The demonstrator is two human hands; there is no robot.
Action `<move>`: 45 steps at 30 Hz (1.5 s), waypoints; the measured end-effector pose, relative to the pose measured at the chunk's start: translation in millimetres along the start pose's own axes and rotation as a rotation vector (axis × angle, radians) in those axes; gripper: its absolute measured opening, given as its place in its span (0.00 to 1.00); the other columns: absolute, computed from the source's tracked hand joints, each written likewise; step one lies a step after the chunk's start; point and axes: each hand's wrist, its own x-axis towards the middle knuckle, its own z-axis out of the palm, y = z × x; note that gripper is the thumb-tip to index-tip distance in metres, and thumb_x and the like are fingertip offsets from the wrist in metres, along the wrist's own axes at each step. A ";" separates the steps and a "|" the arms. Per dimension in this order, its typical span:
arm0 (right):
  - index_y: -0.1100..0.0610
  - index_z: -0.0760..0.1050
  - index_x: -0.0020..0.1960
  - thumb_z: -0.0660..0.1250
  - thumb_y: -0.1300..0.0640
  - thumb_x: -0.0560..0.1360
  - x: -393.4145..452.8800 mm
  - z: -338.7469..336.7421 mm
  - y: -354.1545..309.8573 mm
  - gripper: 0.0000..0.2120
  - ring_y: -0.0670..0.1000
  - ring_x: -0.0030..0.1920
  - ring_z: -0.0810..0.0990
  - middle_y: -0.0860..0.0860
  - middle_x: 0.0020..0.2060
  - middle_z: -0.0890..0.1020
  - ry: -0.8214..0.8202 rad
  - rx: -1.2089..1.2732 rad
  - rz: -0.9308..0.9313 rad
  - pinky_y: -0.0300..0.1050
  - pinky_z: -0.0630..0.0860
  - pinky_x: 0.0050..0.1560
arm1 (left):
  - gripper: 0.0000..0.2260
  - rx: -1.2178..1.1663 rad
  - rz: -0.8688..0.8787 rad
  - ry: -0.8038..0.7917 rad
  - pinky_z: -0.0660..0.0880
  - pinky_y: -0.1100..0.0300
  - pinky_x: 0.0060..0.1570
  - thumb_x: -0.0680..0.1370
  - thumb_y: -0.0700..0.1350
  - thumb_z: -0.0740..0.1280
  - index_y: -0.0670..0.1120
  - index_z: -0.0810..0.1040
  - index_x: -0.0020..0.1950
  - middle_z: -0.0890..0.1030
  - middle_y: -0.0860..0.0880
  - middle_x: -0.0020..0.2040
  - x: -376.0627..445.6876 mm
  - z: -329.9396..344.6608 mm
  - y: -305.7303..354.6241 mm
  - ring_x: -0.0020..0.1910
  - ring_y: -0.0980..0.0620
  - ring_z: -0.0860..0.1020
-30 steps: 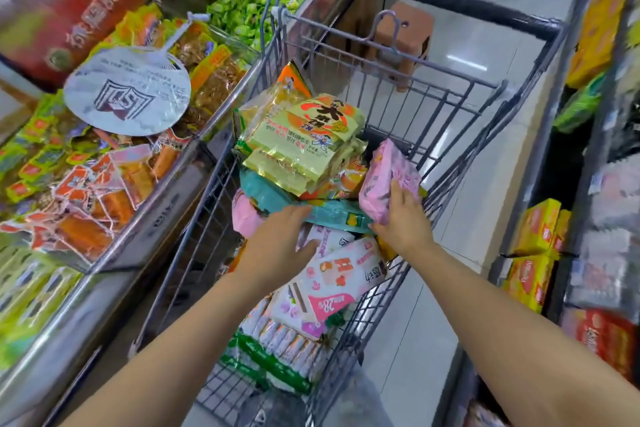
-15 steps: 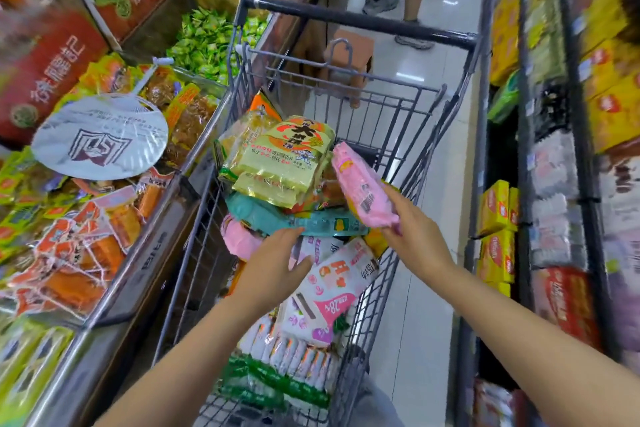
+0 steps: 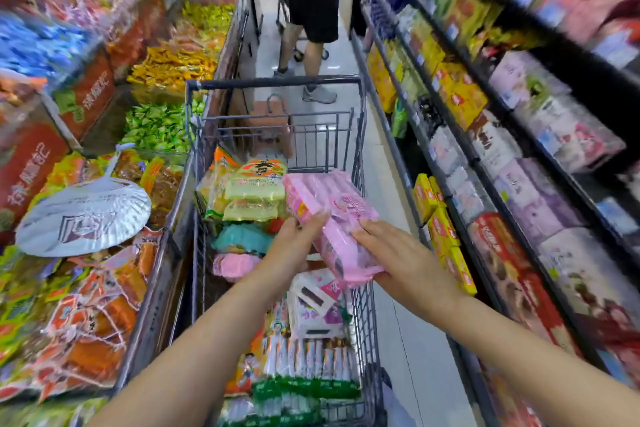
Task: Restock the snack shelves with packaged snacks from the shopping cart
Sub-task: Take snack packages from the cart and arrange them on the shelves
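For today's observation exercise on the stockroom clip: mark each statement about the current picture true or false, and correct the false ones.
1. Both hands hold the pink packet. True: the left hand and right hand both grip it.
2. The shopping cart is empty. False: it holds many snack packets.
3. A white fan lies on the snacks left of the cart. True.
4. The pink packet already sits on the right shelves. False: it is held above the cart.
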 end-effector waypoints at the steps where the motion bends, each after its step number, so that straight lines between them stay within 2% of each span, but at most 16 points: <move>1: 0.57 0.67 0.67 0.63 0.58 0.68 -4.4 -5.7 -8.3 0.27 0.59 0.61 0.78 0.58 0.60 0.79 0.040 -0.043 -0.011 0.53 0.73 0.63 | 0.28 -0.023 0.024 -0.025 0.77 0.42 0.55 0.67 0.65 0.73 0.52 0.74 0.61 0.83 0.49 0.57 -8.3 4.5 3.1 0.56 0.46 0.81; 4: 0.58 0.67 0.66 0.62 0.57 0.70 -15.1 -27.3 -26.8 0.25 0.58 0.62 0.74 0.60 0.59 0.79 0.102 -0.128 -0.026 0.47 0.65 0.69 | 0.19 -0.065 0.145 -0.063 0.80 0.55 0.39 0.73 0.46 0.73 0.48 0.74 0.63 0.84 0.47 0.54 -26.3 16.8 15.9 0.50 0.47 0.83; 8: 0.55 0.63 0.71 0.67 0.53 0.71 -28.8 -65.8 -34.2 0.30 0.61 0.68 0.71 0.59 0.67 0.72 0.041 -0.199 0.005 0.57 0.68 0.68 | 0.23 -0.102 0.328 -0.129 0.80 0.53 0.41 0.67 0.41 0.72 0.43 0.74 0.61 0.84 0.45 0.50 -53.6 34.1 48.4 0.48 0.46 0.83; 12: 0.54 0.63 0.73 0.64 0.40 0.74 -42.0 -121.0 -39.5 0.33 0.55 0.72 0.65 0.55 0.71 0.67 0.083 -0.215 0.150 0.54 0.67 0.69 | 0.21 -0.111 0.514 -0.218 0.76 0.62 0.32 0.65 0.39 0.70 0.45 0.74 0.57 0.84 0.52 0.42 -85.2 57.4 91.8 0.38 0.55 0.81; 19: 0.51 0.58 0.76 0.51 0.29 0.75 -80.9 -220.6 -55.2 0.37 0.46 0.73 0.62 0.46 0.74 0.63 0.284 -0.075 0.429 0.46 0.61 0.72 | 0.31 -0.130 0.674 -0.420 0.79 0.47 0.51 0.60 0.45 0.71 0.46 0.74 0.63 0.83 0.44 0.55 -145.7 109.5 135.1 0.52 0.44 0.81; 21: 0.42 0.56 0.76 0.57 0.33 0.76 -95.6 -249.8 -64.2 0.32 0.40 0.70 0.65 0.38 0.72 0.65 0.322 0.111 0.447 0.42 0.63 0.70 | 0.30 -0.162 0.680 -0.489 0.78 0.47 0.52 0.59 0.43 0.72 0.47 0.74 0.62 0.82 0.44 0.55 -165.1 132.1 137.1 0.52 0.45 0.81; 23: 0.34 0.56 0.71 0.61 0.36 0.74 -118.1 -273.5 -73.7 0.28 0.32 0.62 0.71 0.31 0.64 0.71 0.366 0.208 0.526 0.36 0.68 0.64 | 0.31 -0.172 0.680 -0.572 0.77 0.45 0.55 0.60 0.41 0.72 0.46 0.74 0.63 0.82 0.43 0.56 -185.6 157.9 133.6 0.54 0.43 0.81; 24: 0.33 0.58 0.70 0.62 0.35 0.73 -131.1 -283.3 -77.6 0.27 0.33 0.59 0.74 0.32 0.60 0.75 0.400 0.254 0.565 0.39 0.71 0.62 | 0.31 -0.168 0.680 -0.618 0.76 0.42 0.56 0.61 0.40 0.72 0.46 0.73 0.64 0.81 0.41 0.58 -196.2 171.3 129.8 0.55 0.41 0.80; 26: 0.39 0.62 0.70 0.65 0.35 0.71 -159.6 -299.5 -84.7 0.30 0.41 0.56 0.79 0.38 0.57 0.79 0.491 0.322 0.626 0.47 0.74 0.61 | 0.32 -0.141 0.686 -0.686 0.75 0.38 0.58 0.61 0.40 0.72 0.46 0.72 0.65 0.79 0.38 0.60 -217.7 198.6 121.3 0.56 0.40 0.79; 28: 0.43 0.65 0.69 0.69 0.40 0.72 -188.7 -317.3 -93.1 0.28 0.39 0.56 0.78 0.39 0.57 0.80 0.562 0.330 0.658 0.41 0.74 0.58 | 0.32 -0.102 0.700 -0.724 0.75 0.40 0.59 0.62 0.42 0.72 0.46 0.72 0.67 0.80 0.40 0.61 -239.5 226.3 112.4 0.58 0.40 0.79; 30: 0.40 0.66 0.66 0.70 0.44 0.72 -219.7 -336.8 -105.1 0.24 0.35 0.54 0.78 0.34 0.54 0.80 0.604 0.308 0.704 0.36 0.74 0.53 | 0.31 -0.061 0.706 -0.746 0.76 0.43 0.58 0.64 0.43 0.73 0.47 0.72 0.67 0.81 0.43 0.59 -260.7 252.2 103.0 0.59 0.40 0.79; 34: 0.40 0.64 0.70 0.69 0.45 0.73 -285.0 -369.8 -129.1 0.27 0.37 0.59 0.77 0.34 0.58 0.78 0.659 0.252 0.775 0.47 0.74 0.61 | 0.20 0.081 0.726 -0.799 0.80 0.49 0.51 0.69 0.44 0.74 0.50 0.75 0.60 0.84 0.51 0.52 -299.4 300.8 83.5 0.53 0.48 0.82; 38: 0.38 0.63 0.70 0.67 0.42 0.73 -343.8 -395.7 -153.0 0.27 0.38 0.60 0.76 0.34 0.59 0.77 0.712 0.172 0.849 0.48 0.74 0.62 | 0.16 0.148 0.758 -0.869 0.78 0.57 0.45 0.73 0.40 0.74 0.48 0.76 0.59 0.84 0.50 0.52 -333.2 346.5 62.3 0.52 0.50 0.82; 41: 0.40 0.65 0.69 0.68 0.41 0.72 -379.5 -411.3 -172.1 0.27 0.38 0.60 0.76 0.34 0.59 0.78 0.753 0.092 0.913 0.46 0.73 0.58 | 0.19 0.132 0.731 -0.956 0.79 0.57 0.48 0.70 0.40 0.76 0.45 0.76 0.59 0.84 0.48 0.53 -358.1 375.7 45.6 0.53 0.50 0.82; 43: 0.39 0.66 0.66 0.70 0.43 0.71 -398.3 -420.2 -185.9 0.26 0.36 0.57 0.77 0.32 0.55 0.78 0.799 0.044 0.966 0.42 0.74 0.55 | 0.21 0.119 0.717 -1.011 0.79 0.59 0.47 0.69 0.39 0.77 0.42 0.77 0.60 0.84 0.47 0.52 -373.5 392.6 36.9 0.52 0.50 0.82; 45: 0.41 0.65 0.68 0.71 0.45 0.70 -414.7 -427.0 -199.0 0.29 0.36 0.56 0.78 0.33 0.55 0.79 0.832 0.023 1.022 0.44 0.76 0.56 | 0.17 0.110 0.701 -1.052 0.79 0.61 0.42 0.70 0.36 0.75 0.44 0.77 0.57 0.85 0.49 0.49 -386.6 407.6 30.1 0.49 0.51 0.83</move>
